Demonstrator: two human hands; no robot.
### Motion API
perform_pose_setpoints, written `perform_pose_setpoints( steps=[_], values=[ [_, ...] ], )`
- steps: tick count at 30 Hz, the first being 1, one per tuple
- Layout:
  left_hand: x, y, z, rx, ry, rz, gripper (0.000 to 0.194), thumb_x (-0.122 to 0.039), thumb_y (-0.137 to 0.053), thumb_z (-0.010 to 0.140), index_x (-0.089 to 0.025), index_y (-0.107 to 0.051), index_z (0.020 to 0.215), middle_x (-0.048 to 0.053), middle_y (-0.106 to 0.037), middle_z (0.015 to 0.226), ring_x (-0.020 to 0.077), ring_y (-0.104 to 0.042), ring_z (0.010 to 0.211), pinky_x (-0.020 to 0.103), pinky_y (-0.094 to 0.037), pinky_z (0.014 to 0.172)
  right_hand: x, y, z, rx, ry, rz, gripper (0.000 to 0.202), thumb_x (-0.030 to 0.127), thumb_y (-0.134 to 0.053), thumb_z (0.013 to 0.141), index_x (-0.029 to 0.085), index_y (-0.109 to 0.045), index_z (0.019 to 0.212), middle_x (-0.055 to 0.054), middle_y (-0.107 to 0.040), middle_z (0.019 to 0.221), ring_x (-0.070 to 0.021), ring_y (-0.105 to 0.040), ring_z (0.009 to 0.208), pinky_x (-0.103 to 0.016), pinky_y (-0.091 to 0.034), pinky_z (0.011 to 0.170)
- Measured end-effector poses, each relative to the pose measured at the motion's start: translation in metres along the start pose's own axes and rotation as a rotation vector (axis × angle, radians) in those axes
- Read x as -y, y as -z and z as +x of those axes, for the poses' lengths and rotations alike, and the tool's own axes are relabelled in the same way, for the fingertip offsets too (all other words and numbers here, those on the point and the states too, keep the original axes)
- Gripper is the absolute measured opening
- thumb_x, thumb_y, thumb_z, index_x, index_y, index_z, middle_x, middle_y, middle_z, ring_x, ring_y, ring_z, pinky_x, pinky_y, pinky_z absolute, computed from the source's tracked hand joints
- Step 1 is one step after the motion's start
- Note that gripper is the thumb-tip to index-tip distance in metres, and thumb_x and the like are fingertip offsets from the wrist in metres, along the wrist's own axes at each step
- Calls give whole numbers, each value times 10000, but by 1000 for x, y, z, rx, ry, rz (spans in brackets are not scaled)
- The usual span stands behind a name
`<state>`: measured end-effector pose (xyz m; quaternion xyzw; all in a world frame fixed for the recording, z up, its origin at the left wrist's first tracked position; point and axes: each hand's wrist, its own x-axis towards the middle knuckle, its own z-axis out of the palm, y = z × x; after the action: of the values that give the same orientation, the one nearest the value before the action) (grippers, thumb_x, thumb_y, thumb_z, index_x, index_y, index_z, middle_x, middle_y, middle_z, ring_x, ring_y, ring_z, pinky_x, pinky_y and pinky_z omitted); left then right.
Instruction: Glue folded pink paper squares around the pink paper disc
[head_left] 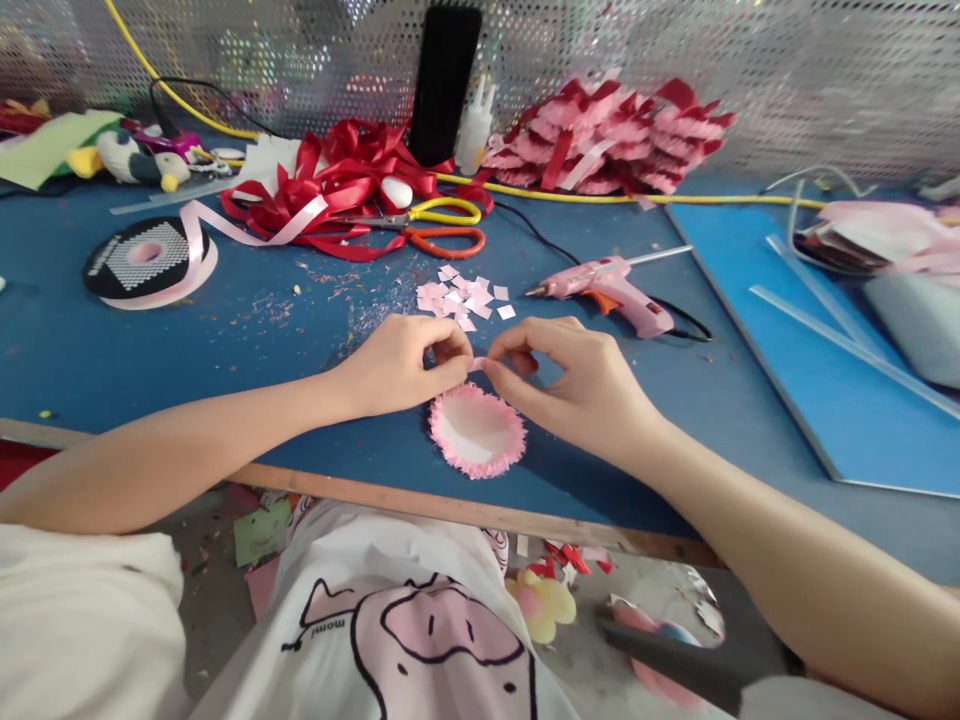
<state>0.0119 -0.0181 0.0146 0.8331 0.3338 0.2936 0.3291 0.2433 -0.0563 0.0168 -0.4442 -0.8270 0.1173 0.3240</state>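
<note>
Head view shows my left hand [397,362] and my right hand [577,375] meeting above the tabletop [247,355], close to its near edge. The grip of each hand is narrow: thumb and finger are closed on one small pink piece [478,365], which is stretched between the two hands. Just below it, on the near side, lies a round piece [478,432] with a pale middle and a fluffy pink fringe all around. Beyond my hands there is a loose group of pink squares [452,296], some of them overlapping. To the right of these squares lies a pink glue gun [619,285], its nozzle pointing to the left. Farther back I see the scissors [409,220], with one yellow and one orange handle, next to a tangled heap of red ribbon [360,165]. At the left is a ribbon spool [124,268], from which a pale pink strip runs toward this heap. A black phone [446,85] leans upright at the far side, with a small bottle [476,130] beside it and a pink and red pile [615,140] to the right. At the right side, clear sticks [847,338] lie on a blue board [840,410].
</note>
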Motion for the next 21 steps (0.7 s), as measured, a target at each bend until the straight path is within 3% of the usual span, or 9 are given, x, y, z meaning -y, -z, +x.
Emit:
perform_pose_setpoints(
  steps=[8,14,21],
  values=[
    [0,0,1,-20,30,-61,129,-278,-688,921,-187,-740,846,14,-804,836,131,-699,757,272,-555,792,1,-1,1,-41,-159,195,202,360,-715,978,248,-691,812,14,-683,692,-130,-590,605,-292,-468,577],
    [2,2,2,-1,36,-69,103,-260,-700,908,-191,-747,847,6,-793,821,129,-689,750,270,-552,787,2,-1,3,-18,-156,191,149,371,-738,969,254,-732,877,19,-684,703,-135,-580,634,-302,-496,626],
    [2,3,4,9,68,-91,138,-298,-712,920,-187,-769,861,11,-807,849,124,-674,747,275,-529,783,1,-1,2,5,-118,127,205,338,-680,989,256,-707,803,8,-742,747,-148,-628,661,-319,-491,649]
  ],
)
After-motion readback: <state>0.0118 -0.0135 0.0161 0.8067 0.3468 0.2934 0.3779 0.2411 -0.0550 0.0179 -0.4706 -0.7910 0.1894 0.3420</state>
